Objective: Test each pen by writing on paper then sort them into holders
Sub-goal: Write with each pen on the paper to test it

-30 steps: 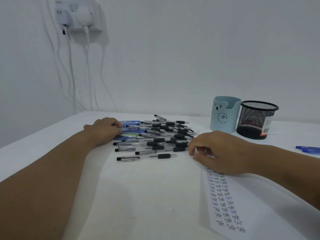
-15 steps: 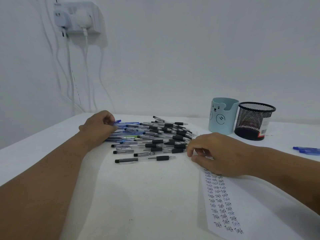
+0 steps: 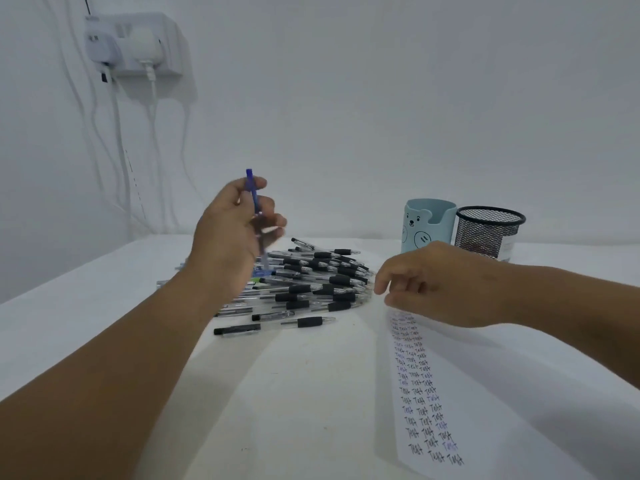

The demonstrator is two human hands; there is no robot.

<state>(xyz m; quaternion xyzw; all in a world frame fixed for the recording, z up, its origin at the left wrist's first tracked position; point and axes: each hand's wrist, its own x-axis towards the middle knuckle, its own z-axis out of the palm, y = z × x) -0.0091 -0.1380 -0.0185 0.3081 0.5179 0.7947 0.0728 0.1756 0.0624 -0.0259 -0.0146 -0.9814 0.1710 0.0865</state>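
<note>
Head view, left hand: the left hand [image 3: 232,226] is raised above the desk, its fingers [image 3: 273,221] curled round a slim blue plastic pen [image 3: 255,202] held nearly upright, blue cap end sticking out above the thumb, lower end pointing down at the pile.
Head view, right hand: the right hand [image 3: 440,284] sits low at the far end of the paper, fingers loosely curled downward and holding nothing that shows; whether the fingertips touch the sheet I cannot tell.
Pens: a heap of clear-barrelled pens with black rubber grips [image 3: 311,282] lies on the desk between the two hands, a few blue and green ones mixed in on its left side; one lies apart at the near edge.
Paper: a white sheet covered with rows of the handwritten word "Test" [image 3: 419,386] lies flat on the desk, reaching from the right hand toward the camera.
Holders: a pale blue holder with a bear face [image 3: 427,225] and a black wire-mesh cup [image 3: 488,233] stand side by side beyond the right hand, near the wall.
Desk: white desk [image 3: 294,393].
Wall: a white socket block with plugs and hanging cables [image 3: 133,46] at upper left.
</note>
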